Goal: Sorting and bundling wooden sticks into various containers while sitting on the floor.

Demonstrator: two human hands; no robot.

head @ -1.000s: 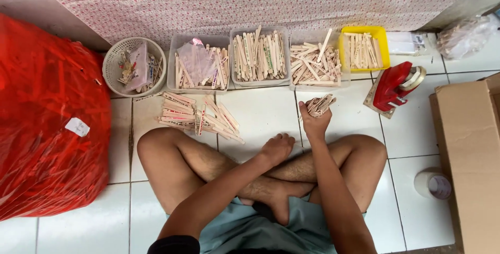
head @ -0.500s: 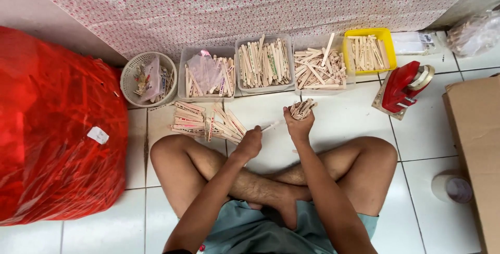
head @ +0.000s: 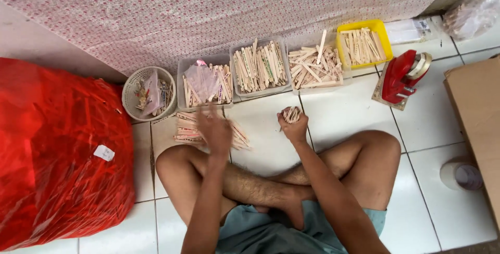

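I sit cross-legged on a white tiled floor. My right hand (head: pixel 295 128) grips a bundle of wooden sticks (head: pixel 291 113), held upright in front of my knees. My left hand (head: pixel 213 129) is blurred with motion and hovers over a loose pile of wooden sticks (head: pixel 182 127) on the floor; its fingers look spread and I see nothing in it. Behind the pile stand clear trays of sticks (head: pixel 259 67), a second clear tray (head: pixel 314 68) and a yellow tray of sticks (head: pixel 363 45).
A big red plastic sack (head: pixel 57 155) fills the left. A round white basket (head: pixel 149 92) sits by the trays. A red tape dispenser (head: pixel 402 78) and a cardboard box (head: pixel 476 124) are at the right, with a tape roll (head: pixel 461 176) below. A patterned cloth (head: pixel 234 9) hangs behind.
My left hand has moved away from the bundle to the left, over the floor pile. My right hand stays raised, gripping the bundle.
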